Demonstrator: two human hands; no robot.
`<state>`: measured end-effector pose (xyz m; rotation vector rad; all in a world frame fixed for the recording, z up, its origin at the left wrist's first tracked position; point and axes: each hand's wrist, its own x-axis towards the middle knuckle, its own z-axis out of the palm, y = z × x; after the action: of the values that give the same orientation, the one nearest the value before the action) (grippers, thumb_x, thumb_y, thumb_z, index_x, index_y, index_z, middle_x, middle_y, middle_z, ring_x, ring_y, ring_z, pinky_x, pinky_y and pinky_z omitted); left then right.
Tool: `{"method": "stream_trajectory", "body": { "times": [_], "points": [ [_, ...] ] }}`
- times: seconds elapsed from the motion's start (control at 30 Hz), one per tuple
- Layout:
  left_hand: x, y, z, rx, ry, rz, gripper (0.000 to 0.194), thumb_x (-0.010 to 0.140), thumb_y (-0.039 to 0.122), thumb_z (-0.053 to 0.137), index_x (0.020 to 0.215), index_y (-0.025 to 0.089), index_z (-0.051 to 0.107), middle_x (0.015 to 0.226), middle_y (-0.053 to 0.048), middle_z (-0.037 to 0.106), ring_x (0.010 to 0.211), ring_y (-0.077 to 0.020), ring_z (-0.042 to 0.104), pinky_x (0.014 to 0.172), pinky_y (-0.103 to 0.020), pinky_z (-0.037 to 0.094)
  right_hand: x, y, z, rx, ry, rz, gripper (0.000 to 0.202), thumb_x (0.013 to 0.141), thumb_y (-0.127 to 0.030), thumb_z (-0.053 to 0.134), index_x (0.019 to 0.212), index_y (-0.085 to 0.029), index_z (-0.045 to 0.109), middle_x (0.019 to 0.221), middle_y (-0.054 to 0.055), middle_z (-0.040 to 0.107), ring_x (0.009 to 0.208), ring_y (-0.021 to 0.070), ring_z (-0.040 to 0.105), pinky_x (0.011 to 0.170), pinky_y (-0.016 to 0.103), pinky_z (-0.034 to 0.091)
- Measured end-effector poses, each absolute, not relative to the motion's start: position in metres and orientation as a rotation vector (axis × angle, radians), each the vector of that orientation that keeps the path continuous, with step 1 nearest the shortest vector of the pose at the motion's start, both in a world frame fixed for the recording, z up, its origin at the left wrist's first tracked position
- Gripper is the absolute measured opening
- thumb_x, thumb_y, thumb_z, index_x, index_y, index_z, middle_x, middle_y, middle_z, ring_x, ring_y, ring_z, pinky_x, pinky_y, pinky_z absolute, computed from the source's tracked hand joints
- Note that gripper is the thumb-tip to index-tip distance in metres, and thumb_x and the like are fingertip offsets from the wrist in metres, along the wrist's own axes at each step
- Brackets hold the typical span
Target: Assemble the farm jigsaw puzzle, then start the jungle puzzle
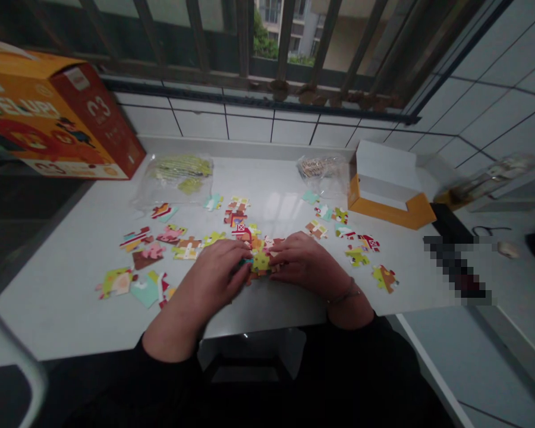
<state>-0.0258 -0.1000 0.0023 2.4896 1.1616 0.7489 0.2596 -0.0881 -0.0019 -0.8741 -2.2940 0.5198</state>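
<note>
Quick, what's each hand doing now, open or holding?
Left hand: curled at the puzzle pieces; grip can't be told.
Right hand: curled at their other side; grip unclear.

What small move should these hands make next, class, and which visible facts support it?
Probably the left hand and right hand should gently press the green puzzle piece into line: both hands flank it, and colourful pieces lie just beyond it. Whether its edges already interlock is too hidden to tell.
</note>
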Motion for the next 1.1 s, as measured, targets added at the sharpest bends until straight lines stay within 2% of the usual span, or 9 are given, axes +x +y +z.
{"method": "stream_trajectory", "body": {
  "times": [0.13, 0.33, 0.57, 0.9, 1.1],
  "points": [
    [-0.023, -0.099, -0.001, 2.500, 1.113, 0.637, 0.013, 0.102, 0.026, 0.069, 0.113, 0.024, 0.076, 0.118, -0.011, 0.079, 0.113, -0.0307, 0.073, 0.099, -0.050, 0.058, 0.259, -0.091, 0.003, -0.868, -2.338, 0.553, 0.020, 0.086, -0.039, 0.097, 0.101, -0.035, 0.085, 0.116, 0.000, 0.087, 0.106, 0.0238, 0.077, 0.100, 0.043, 0.053],
    [-0.021, -0.100, 0.000, 2.532, 1.066, 0.587, 0.011, 0.103, 0.035, 0.076, 0.108, 0.026, 0.077, 0.115, -0.009, 0.077, 0.109, -0.0292, 0.072, 0.094, -0.045, 0.056, 0.261, -0.089, -0.002, -0.845, -2.346, 0.488, 0.019, 0.086, -0.039, 0.098, 0.099, -0.034, 0.084, 0.118, 0.001, 0.086, 0.107, 0.0248, 0.076, 0.100, 0.044, 0.053],
    [-0.019, -0.098, -0.003, 2.557, 1.061, 0.586, 0.012, 0.105, 0.035, 0.075, 0.108, 0.024, 0.077, 0.118, -0.010, 0.076, 0.110, -0.0297, 0.071, 0.094, -0.046, 0.054, 0.262, -0.088, -0.007, -0.882, -2.349, 0.513, 0.018, 0.089, -0.038, 0.096, 0.092, -0.029, 0.080, 0.108, 0.000, 0.083, 0.105, 0.0229, 0.075, 0.098, 0.043, 0.052],
    [-0.019, -0.098, -0.004, 2.567, 1.049, 0.625, 0.007, 0.102, 0.031, 0.077, 0.105, 0.025, 0.081, 0.116, -0.009, 0.078, 0.105, -0.0284, 0.072, 0.090, -0.044, 0.054, 0.263, -0.087, -0.009, -0.881, -2.356, 0.519, 0.018, 0.091, -0.039, 0.093, 0.094, -0.029, 0.079, 0.109, 0.002, 0.082, 0.103, 0.0230, 0.075, 0.096, 0.043, 0.052],
    [-0.019, -0.097, -0.006, 2.547, 1.018, 0.666, 0.011, 0.103, 0.035, 0.077, 0.108, 0.026, 0.081, 0.118, -0.009, 0.079, 0.107, -0.0286, 0.073, 0.091, -0.044, 0.055, 0.263, -0.086, -0.010, -0.891, -2.362, 0.515, 0.019, 0.092, -0.042, 0.092, 0.091, -0.028, 0.079, 0.105, 0.002, 0.082, 0.100, 0.0231, 0.075, 0.096, 0.044, 0.052]
  ]
}}
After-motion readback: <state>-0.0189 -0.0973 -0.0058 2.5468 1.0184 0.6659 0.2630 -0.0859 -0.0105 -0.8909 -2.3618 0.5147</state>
